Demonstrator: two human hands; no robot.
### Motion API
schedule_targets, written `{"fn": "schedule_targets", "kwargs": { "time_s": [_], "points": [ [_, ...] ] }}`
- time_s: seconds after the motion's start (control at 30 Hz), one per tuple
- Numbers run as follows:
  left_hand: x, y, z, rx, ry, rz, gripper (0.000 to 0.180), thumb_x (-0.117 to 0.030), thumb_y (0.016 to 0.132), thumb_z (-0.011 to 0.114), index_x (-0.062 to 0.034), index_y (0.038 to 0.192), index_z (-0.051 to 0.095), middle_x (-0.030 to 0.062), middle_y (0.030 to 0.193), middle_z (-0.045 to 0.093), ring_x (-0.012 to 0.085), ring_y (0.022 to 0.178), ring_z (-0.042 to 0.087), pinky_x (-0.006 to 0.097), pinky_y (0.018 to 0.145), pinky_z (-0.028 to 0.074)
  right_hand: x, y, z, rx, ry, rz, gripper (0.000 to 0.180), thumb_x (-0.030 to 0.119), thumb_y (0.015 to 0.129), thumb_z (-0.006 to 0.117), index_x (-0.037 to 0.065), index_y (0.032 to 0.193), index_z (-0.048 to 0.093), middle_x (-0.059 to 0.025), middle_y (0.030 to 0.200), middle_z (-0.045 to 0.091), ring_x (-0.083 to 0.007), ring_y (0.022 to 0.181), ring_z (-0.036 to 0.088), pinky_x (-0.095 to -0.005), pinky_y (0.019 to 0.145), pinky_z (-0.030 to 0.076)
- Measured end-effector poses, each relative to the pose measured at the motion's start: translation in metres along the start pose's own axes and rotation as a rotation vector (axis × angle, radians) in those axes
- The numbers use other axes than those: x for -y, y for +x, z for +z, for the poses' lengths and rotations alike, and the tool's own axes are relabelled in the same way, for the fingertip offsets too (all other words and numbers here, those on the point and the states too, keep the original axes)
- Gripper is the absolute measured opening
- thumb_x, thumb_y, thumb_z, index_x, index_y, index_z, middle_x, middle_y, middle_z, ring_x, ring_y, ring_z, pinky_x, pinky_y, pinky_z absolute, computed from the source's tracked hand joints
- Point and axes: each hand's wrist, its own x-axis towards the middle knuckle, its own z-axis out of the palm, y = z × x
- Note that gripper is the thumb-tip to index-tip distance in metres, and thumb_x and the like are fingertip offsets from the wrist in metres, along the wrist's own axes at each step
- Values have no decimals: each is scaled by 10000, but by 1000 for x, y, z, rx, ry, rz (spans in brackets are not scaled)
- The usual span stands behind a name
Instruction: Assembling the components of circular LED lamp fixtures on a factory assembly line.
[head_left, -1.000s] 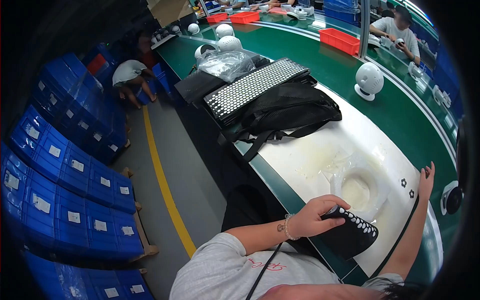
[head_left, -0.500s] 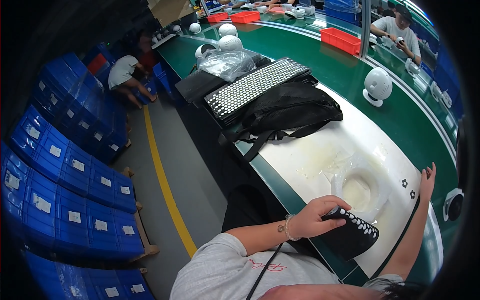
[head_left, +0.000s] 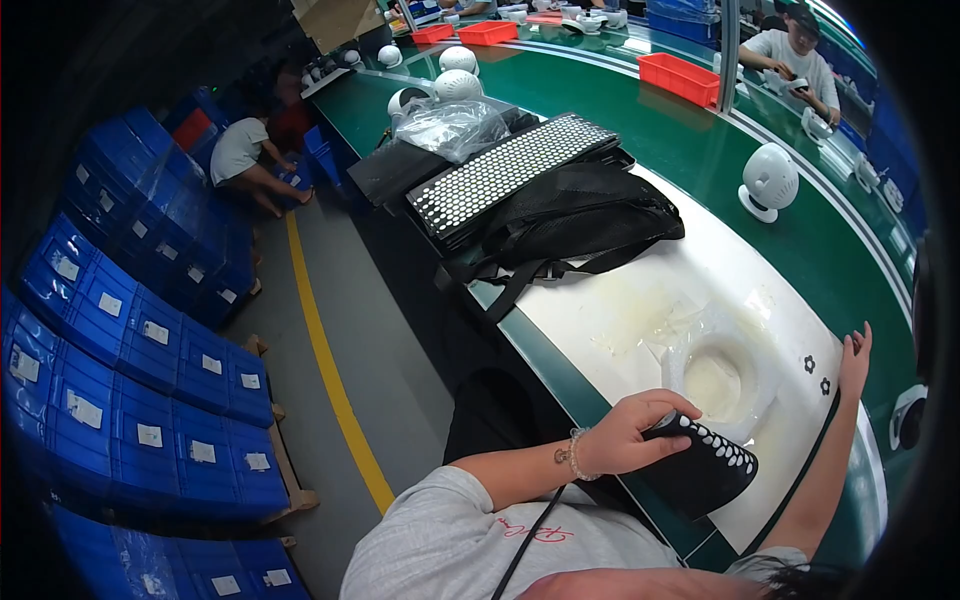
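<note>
White mat (head_left: 640,330), left hand (head_left: 625,435) half-covering black pad (head_left: 705,470)

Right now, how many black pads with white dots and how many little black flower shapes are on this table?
Black dotted pads: 2 (small pad gripped by the left hand; long pad lying on the black bag)
Flower shapes: 2 ( and, beside the right hand)
Total: 4
</note>
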Motion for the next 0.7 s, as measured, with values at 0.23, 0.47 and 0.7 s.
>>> {"fn": "schedule_targets", "kwargs": {
  "time_s": [0.23, 0.47, 0.7],
  "points": [
    [1, 0, 0, -5, -7, 13, 176, -100, 734, 591, 10, 867, 557, 97, 997, 545, 193, 886, 529, 260, 760, 408, -4, 2, 0, -2, 8, 6, 475, 169, 828, 473, 167, 1270, 300, -114, 1089, 490, -203, 970, 482, -300, 854, 369],
    [1, 0, 0, -3, 3, 11, 181, -102, 729, 594, 12, 865, 557, 100, 993, 546, 196, 882, 531, 261, 758, 409, -1, 1, 0, -4, -4, -6, 480, 146, 835, 461, 148, 1278, 276, -140, 1094, 476, -212, 952, 485, -301, 838, 381],
    [1, 0, 0, -3, 5, -2, 210, -96, 728, 592, 11, 906, 560, 98, 989, 543, 192, 881, 530, 261, 765, 408, 0, 0, 1, 1, 9, 0, 477, 149, 837, 459, 145, 1278, 276, -140, 1093, 474, -214, 954, 485, -300, 844, 377]
  ]
}}
